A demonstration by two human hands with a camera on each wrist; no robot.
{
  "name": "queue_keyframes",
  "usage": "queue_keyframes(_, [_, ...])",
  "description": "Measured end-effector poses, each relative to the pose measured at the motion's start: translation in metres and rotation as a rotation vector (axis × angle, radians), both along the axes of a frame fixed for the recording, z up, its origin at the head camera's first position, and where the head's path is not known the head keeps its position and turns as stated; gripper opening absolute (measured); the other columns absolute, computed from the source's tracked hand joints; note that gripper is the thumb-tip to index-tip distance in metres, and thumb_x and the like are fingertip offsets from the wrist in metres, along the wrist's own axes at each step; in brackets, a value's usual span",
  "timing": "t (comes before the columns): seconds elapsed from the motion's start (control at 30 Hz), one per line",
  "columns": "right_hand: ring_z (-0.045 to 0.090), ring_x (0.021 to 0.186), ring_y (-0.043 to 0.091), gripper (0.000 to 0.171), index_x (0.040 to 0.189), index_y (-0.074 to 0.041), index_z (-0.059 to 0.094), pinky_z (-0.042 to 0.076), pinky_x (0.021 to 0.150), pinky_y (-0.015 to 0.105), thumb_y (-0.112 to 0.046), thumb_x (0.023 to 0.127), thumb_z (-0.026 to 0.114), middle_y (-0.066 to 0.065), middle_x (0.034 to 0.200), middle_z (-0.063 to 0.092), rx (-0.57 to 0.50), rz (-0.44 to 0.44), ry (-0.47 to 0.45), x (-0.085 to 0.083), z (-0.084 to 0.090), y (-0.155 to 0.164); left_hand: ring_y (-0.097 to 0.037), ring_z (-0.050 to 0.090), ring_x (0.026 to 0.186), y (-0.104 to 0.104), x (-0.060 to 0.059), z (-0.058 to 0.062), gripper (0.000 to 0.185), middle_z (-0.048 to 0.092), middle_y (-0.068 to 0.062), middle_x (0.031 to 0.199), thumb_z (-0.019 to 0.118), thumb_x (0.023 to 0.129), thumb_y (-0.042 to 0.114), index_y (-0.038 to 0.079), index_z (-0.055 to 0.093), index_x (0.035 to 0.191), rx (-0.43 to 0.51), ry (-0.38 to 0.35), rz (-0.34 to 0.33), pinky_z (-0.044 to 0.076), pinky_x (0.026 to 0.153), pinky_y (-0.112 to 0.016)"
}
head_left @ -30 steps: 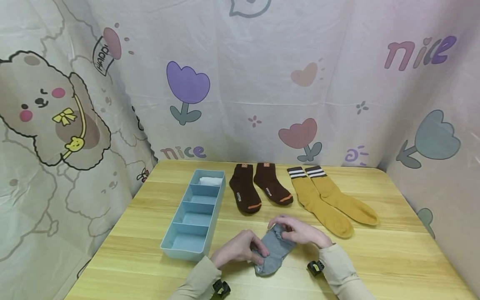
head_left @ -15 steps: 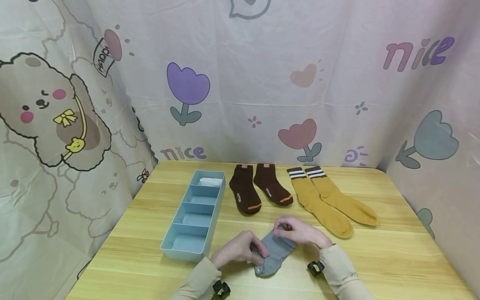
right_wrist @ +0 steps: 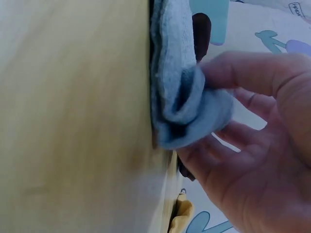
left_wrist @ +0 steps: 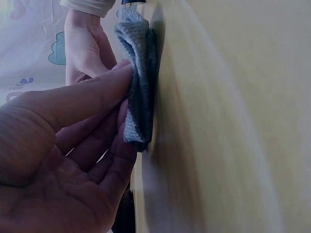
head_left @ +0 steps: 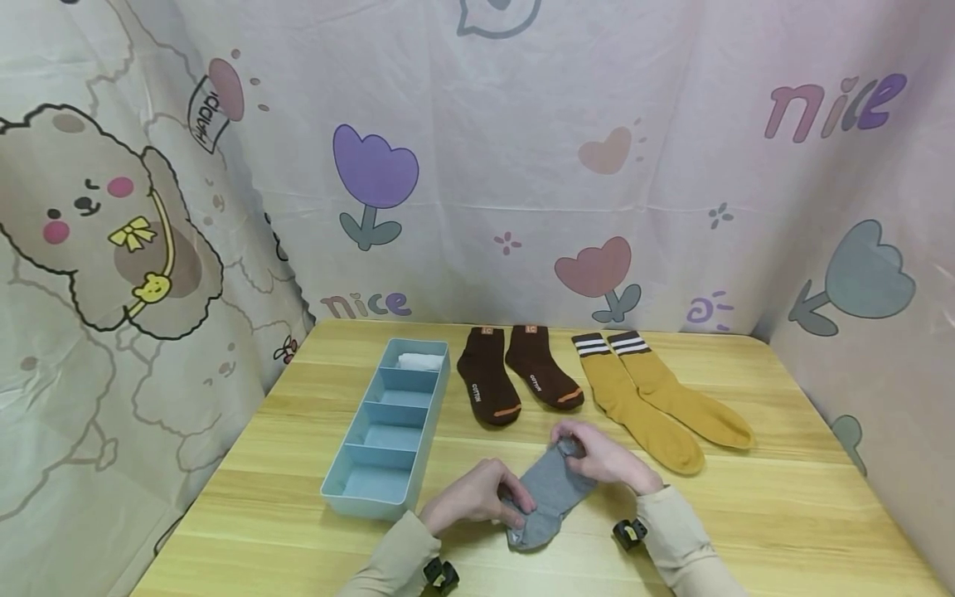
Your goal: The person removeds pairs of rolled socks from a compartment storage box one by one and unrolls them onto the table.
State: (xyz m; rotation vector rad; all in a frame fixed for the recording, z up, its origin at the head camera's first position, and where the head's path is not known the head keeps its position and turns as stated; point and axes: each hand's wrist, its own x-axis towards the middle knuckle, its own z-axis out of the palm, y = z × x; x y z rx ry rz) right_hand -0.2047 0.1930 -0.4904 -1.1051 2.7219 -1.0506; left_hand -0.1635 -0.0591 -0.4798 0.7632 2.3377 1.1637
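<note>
Grey sock (head_left: pixel 550 496) lies on the table (head_left: pixel 783 514), front centre, just right of the blue tray (head_left: pixel 351 495), approx. diagonal: one end near the front edge, other end toward the brown socks (head_left: pixel 515 373).

Left hand (head_left: pixel 473 494): fingers curled, pinching the near-left end of the sock. Left wrist view confirms: thumb and fingers (left_wrist: pixel 104 92) clamp the folded grey fabric (left_wrist: pixel 138 82) against the tabletop. Grip narrow, closed on fabric.

Right hand (head_left: pixel 608 456): fingers bent over the far end of the sock, pinching it. Right wrist view: thumb and fingers (right_wrist: pixel 243 73) gather a bunched fold of the sock (right_wrist: pixel 182 92), lifted slightly off the wood. Grip narrow, holding fabric.

Both sleeves beige; a small black device sits at each wrist.

Other items:
- Tray: 4 compartments in a row, long axis running front to back. Farthest compartment holds a white item (head_left: pixel 418 361); the other 3 show only blue floor.
- Brown socks: pair, side by side, back of table, orange toe stripes.
- Yellow socks (head_left: pixel 656 398): pair, right of the brown pair, striped cuffs at the back, toes toward front right; near the right hand, not touching.
- Backdrop: cloth w/ tulip, bear and "nice" print.
</note>
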Motion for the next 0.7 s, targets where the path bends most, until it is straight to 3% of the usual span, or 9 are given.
queue_keyframes(0.1, [0.061,0.103,0.024,0.037,0.105,-0.007,0.068,0.052,0.092,0.038,0.011,0.074,0.06,0.01,0.11,0.066,0.022,-0.038,0.017,0.001,0.001,0.003,0.001,0.065,0.074,-0.001,0.0,0.0,0.016,0.079,-0.003,0.084,0.088,0.071,-0.001,0.007,0.08,0.083,0.008,-0.01,-0.002,0.052,0.072,-0.015])
queue_keyframes(0.2, [0.059,0.102,0.023,0.035,0.101,-0.011,0.073,0.051,0.09,0.036,0.009,0.076,0.059,0.009,0.111,0.063,0.036,-0.086,0.0,0.002,0.002,0.008,0.0,0.065,0.075,-0.001,0.0,0.0,0.015,0.079,-0.003,0.084,0.087,0.071,-0.001,0.006,0.08,0.083,0.012,-0.012,-0.01,0.052,0.072,-0.015])
queue_keyframes(0.37, [0.057,0.09,0.016,0.022,0.091,-0.011,0.076,0.049,0.08,0.03,0.004,0.083,0.062,0.004,0.097,0.061,0.027,-0.145,0.018,-0.001,0.004,0.015,0.0,0.066,0.075,-0.002,0.0,-0.001,0.015,0.079,-0.004,0.084,0.087,0.071,-0.002,0.006,0.08,0.083,0.019,-0.006,-0.015,0.053,0.073,-0.015])
queue_keyframes(0.5, [0.057,0.085,0.013,0.009,0.092,-0.01,0.077,0.049,0.076,0.028,-0.011,0.092,0.069,0.001,0.091,0.062,0.032,-0.138,0.014,-0.002,0.005,0.021,0.001,0.066,0.074,-0.003,0.001,-0.001,0.016,0.079,-0.004,0.084,0.087,0.071,-0.002,0.005,0.08,0.083,0.024,-0.017,-0.009,0.053,0.072,-0.015])
queue_keyframes(0.63, [0.054,0.081,0.01,0.002,0.087,-0.012,0.074,0.046,0.071,0.025,-0.013,0.087,0.076,0.001,0.09,0.064,0.045,-0.123,-0.015,-0.003,0.007,0.025,0.0,0.066,0.075,-0.003,0.001,0.0,0.016,0.079,-0.003,0.084,0.087,0.071,-0.002,0.006,0.08,0.084,0.022,-0.027,-0.003,0.053,0.072,-0.015])
queue_keyframes(0.7, [0.052,0.078,0.008,0.008,0.083,-0.012,0.071,0.044,0.069,0.024,-0.007,0.083,0.078,0.001,0.089,0.064,0.049,-0.114,-0.025,-0.003,0.008,0.025,0.001,0.065,0.074,-0.002,0.001,-0.001,0.015,0.079,-0.004,0.084,0.086,0.072,-0.002,0.005,0.08,0.084,0.024,-0.029,-0.003,0.053,0.071,-0.015])
